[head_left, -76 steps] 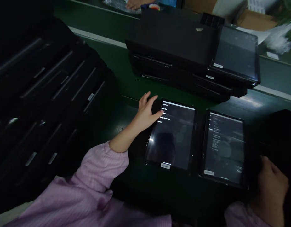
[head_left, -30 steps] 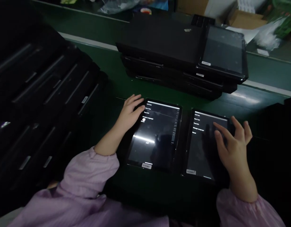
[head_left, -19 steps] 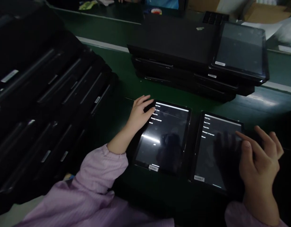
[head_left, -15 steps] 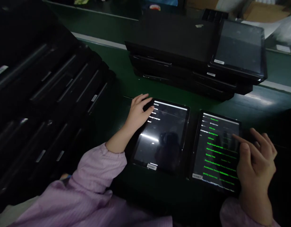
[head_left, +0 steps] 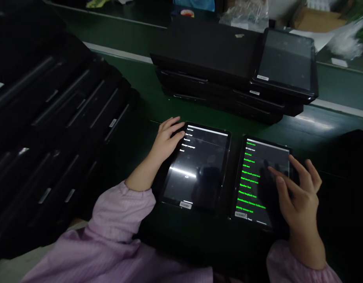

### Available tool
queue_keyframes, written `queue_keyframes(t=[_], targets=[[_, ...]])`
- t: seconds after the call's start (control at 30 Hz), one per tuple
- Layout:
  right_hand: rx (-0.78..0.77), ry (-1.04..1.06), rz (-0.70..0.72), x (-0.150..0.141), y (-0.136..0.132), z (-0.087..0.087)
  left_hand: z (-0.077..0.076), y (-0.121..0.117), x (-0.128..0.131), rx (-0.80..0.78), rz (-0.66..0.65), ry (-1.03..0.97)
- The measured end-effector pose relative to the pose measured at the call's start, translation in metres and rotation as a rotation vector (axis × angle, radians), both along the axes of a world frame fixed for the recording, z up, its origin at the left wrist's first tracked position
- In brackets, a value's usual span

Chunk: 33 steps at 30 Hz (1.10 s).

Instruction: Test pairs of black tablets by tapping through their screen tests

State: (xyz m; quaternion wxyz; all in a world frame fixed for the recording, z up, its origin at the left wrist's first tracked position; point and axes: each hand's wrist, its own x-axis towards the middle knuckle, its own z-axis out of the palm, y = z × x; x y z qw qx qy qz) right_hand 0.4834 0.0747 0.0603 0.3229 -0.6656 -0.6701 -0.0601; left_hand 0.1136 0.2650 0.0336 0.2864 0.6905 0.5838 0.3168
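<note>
Two black tablets lie side by side on the green bench in front of me. The left tablet (head_left: 199,165) shows a short white menu at its top left. My left hand (head_left: 166,139) rests at that corner, fingers spread, with the thumb touching the menu. The right tablet (head_left: 258,181) shows a list of green text lines. My right hand (head_left: 297,190) hovers over its right half with fingers apart and one fingertip on or just above the glass. Both hands hold nothing. Pink sleeves cover both arms.
A stack of black tablets (head_left: 228,74) lies across the bench behind the two. Rows of more black tablets (head_left: 52,118) stand on edge at the left. Cardboard boxes (head_left: 314,19) and plastic wrap (head_left: 246,10) sit at the far back.
The right tablet's screen switched from a white menu to a green list. My right hand came up from the lower right onto it. My left hand stayed at the left tablet's corner.
</note>
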Motion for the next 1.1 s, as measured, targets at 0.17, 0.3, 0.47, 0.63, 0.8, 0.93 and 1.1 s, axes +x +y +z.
queue_keyframes(t=[0.17,0.3,0.47,0.63,0.8,0.93,1.1], targets=[[0.028,0.016,0.008,0.003,-0.002,-0.005,0.0,0.003,0.005,-0.001,0.029,0.032],[0.055,0.041,-0.005,0.003,-0.001,-0.006,0.002,0.004,0.008,-0.02,0.034,0.058],[0.065,0.026,-0.006,0.002,0.002,-0.004,0.005,0.003,0.011,-0.036,0.046,0.05],[0.059,-0.009,-0.018,0.002,0.003,-0.005,0.007,0.0,0.011,-0.048,0.041,0.018],[0.012,-0.035,-0.024,0.001,0.004,-0.008,0.005,0.001,0.008,-0.05,0.042,-0.006],[0.002,-0.034,-0.021,0.001,0.005,-0.008,0.004,0.001,0.005,-0.045,0.033,-0.014],[-0.013,-0.024,-0.007,-0.001,0.004,-0.005,0.003,0.001,0.003,-0.039,0.001,-0.012]])
